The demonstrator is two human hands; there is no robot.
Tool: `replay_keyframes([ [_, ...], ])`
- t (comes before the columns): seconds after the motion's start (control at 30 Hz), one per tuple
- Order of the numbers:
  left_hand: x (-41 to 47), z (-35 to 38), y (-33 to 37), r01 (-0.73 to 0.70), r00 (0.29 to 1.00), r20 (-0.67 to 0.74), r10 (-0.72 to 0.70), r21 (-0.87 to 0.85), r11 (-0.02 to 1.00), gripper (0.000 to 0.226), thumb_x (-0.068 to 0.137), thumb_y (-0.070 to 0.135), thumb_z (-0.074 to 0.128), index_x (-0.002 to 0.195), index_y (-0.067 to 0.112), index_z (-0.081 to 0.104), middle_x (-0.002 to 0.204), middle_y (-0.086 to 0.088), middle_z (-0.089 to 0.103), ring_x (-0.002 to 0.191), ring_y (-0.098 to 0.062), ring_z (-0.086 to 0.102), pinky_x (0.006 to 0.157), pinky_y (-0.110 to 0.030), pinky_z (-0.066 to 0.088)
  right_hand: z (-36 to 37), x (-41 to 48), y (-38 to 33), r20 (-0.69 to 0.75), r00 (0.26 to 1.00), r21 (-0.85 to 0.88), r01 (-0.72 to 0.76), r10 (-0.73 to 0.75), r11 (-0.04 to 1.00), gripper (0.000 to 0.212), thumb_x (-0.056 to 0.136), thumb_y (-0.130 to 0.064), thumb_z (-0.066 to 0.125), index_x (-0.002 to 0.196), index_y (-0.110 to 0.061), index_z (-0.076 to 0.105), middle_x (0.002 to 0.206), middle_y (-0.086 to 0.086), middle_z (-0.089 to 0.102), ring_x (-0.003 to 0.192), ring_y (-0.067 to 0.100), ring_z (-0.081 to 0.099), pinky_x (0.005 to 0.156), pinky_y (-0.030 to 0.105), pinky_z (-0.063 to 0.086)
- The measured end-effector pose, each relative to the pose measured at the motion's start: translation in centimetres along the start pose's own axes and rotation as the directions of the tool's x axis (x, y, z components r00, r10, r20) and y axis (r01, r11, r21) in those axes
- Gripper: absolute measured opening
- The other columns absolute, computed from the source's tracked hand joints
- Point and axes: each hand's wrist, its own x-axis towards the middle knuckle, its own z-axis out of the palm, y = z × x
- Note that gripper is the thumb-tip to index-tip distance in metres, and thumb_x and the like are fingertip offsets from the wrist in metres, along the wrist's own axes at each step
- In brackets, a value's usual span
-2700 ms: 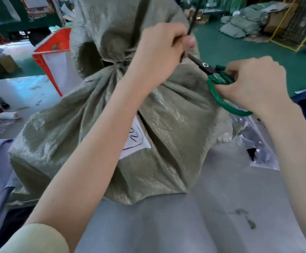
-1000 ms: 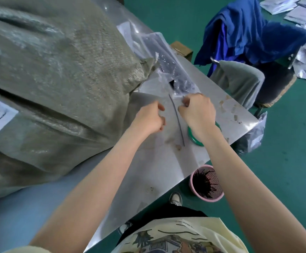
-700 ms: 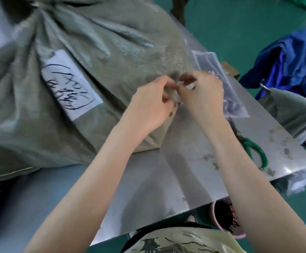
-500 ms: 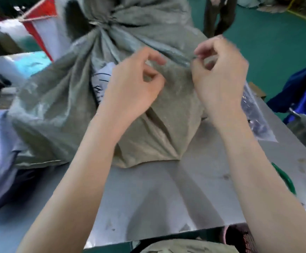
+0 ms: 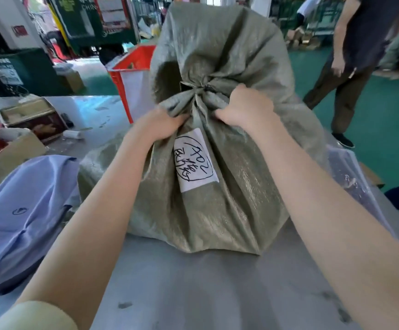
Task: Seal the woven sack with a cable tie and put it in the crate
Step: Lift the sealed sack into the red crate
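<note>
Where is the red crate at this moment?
In the head view the red crate stands left of centre, behind the table, partly hidden by the woven sack that both hands grip below its tied neck.

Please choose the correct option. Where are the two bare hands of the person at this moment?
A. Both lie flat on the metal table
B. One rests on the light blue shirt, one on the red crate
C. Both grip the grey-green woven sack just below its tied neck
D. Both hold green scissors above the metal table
C: the left hand and right hand each clutch bunched fabric of the grey-green woven sack below its tied neck.
</note>
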Motion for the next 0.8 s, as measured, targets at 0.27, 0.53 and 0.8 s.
replay_keyframes([
  [0.27, 0.9, -2.8, 1.2, -0.186, 0.921, -0.375, 0.104, -0.19, 0.964, 0.036, 0.095, 0.03, 0.04, 0.116, 0.007, 0.056, 0.123, -0.019, 0.06, 0.114, -0.035, 0.053, 0.087, -0.036, 0.041, -1.2, 0.9, -2.8, -0.332, 0.941, 0.113, 0.1, -0.057, 0.989, 0.027, 0.093, -0.011, 0.044, 0.118, -0.004, 0.05, 0.123, 0.017, 0.057, 0.114, 0.036, 0.053, 0.085, 0.038, 0.044],
  [0.53, 1.1, -10.7, 5.2, -0.372, 0.777, -0.609, 0.16, -0.238, 0.897, 0.033, 0.094, 0.029, 0.041, 0.112, 0.007, 0.057, 0.116, -0.015, 0.063, 0.108, -0.031, 0.056, 0.082, -0.034, 0.043, -8.3, 2.2, -5.8, -0.604, 0.792, 0.182, 0.249, -0.092, 0.951, 0.031, 0.093, -0.007, 0.039, 0.122, -0.007, 0.047, 0.127, 0.011, 0.054, 0.115, 0.031, 0.052, 0.081, 0.035, 0.039],
  [0.8, 1.3, -16.9, 7.0, -0.44, 0.714, -0.669, 0.206, -0.199, 0.876, 0.033, 0.094, 0.029, 0.042, 0.111, 0.006, 0.057, 0.115, -0.015, 0.063, 0.106, -0.031, 0.056, 0.077, -0.031, 0.037, -13.5, 3.3, -8.8, -0.698, 0.698, 0.106, 0.32, -0.158, 0.942, 0.026, 0.091, -0.005, 0.041, 0.116, -0.004, 0.049, 0.121, 0.014, 0.057, 0.109, 0.032, 0.053, 0.073, 0.033, 0.033],
])
